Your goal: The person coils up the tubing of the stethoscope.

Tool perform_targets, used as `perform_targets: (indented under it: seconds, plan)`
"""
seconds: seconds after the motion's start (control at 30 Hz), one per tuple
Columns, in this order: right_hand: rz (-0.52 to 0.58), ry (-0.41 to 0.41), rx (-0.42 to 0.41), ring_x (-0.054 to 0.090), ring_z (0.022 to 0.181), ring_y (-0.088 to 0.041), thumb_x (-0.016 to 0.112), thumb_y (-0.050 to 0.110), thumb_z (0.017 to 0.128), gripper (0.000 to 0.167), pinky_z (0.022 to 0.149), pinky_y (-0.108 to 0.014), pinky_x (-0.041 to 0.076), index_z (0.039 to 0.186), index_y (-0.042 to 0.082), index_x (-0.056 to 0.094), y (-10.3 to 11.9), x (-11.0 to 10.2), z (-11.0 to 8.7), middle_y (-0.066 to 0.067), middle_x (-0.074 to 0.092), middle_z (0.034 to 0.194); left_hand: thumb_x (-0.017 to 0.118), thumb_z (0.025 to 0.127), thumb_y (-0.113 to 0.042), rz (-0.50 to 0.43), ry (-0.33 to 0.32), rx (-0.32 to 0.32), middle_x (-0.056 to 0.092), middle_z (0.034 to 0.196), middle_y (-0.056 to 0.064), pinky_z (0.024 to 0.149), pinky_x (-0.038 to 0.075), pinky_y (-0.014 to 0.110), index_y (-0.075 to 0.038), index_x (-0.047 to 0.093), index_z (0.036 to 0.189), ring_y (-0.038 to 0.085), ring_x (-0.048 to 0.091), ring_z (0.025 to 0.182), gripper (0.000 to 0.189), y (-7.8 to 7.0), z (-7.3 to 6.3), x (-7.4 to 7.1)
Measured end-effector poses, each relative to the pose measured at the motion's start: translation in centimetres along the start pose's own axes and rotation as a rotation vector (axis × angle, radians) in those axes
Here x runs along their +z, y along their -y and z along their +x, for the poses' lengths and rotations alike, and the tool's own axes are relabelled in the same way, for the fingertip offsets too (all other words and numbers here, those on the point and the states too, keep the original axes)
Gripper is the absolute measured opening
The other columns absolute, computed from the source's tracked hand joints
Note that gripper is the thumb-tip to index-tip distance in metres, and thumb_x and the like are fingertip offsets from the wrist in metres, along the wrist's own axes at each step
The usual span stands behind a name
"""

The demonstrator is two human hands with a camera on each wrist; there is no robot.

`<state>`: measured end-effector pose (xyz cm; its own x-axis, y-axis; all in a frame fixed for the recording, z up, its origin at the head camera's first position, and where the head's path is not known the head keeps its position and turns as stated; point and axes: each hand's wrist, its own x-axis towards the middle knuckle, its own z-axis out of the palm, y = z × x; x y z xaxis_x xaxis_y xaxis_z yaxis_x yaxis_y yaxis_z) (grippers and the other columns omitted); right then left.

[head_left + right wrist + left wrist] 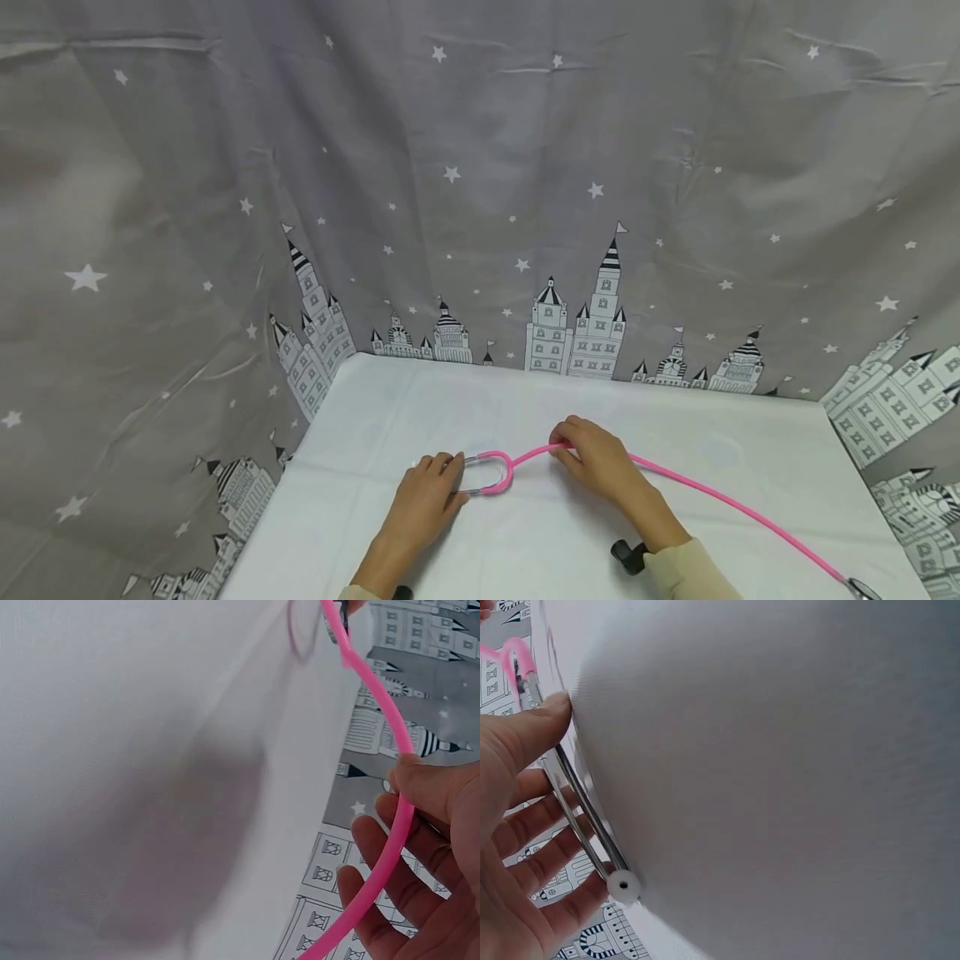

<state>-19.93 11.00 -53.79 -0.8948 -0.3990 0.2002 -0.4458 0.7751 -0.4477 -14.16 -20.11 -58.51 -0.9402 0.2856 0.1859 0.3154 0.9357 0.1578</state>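
A stethoscope with pink tubing [720, 493] stretches across the white table, its round metal chest piece [864, 589] at the lower right edge of the head view. My left hand [424, 505] holds the two metal ear tubes [581, 802], thumb on one side and fingers on the other; a white ear tip [623, 886] shows past the fingers in the left wrist view. Farther along, my right hand [597, 463] pinches the pink tube between thumb and fingers, just right of the Y-shaped fork [507, 472]. In the right wrist view the tube [388, 859] runs across the fingers.
A white cloth [525, 558] covers the table. Behind and beside it hangs a grey curtain [480, 167] printed with stars and castles. A black wrist-camera piece [628, 557] sits by the right sleeve.
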Motion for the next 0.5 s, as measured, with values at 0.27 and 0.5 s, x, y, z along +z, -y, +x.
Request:
perform_targets:
  seconds: [0.27, 0.5]
  plan:
    - [0.043, 0.013, 0.067, 0.065, 0.090, -0.005, 0.081, 0.027, 0.097, 0.011, 0.082, -0.032, 0.059, 0.104, 0.027, 0.072, 0.1, -1.2, -1.3, 0.015, 0.068, 0.098, 0.088, 0.091, -0.029, -0.017, -0.043, 0.047, 0.072, 0.116, 0.003, 0.076, 0.058, 0.033, -0.010, 0.070, 0.140, 0.017, 0.065, 0.098, 0.055, -0.1, -0.6, -0.3]
    - [0.042, -0.011, 0.043, 0.063, 0.089, -0.004, 0.080, 0.031, 0.098, 0.012, 0.081, -0.029, 0.057, 0.107, 0.027, 0.072, -1.1, -2.5, -2.3, 0.015, 0.069, 0.099, 0.085, 0.095, -0.027, -0.072, -0.113, 0.158, 0.065, 0.113, -0.003, 0.067, 0.051, 0.022, -0.009, 0.068, 0.143, 0.006, 0.055, 0.082, 0.053, -0.2, -0.6, -0.9]
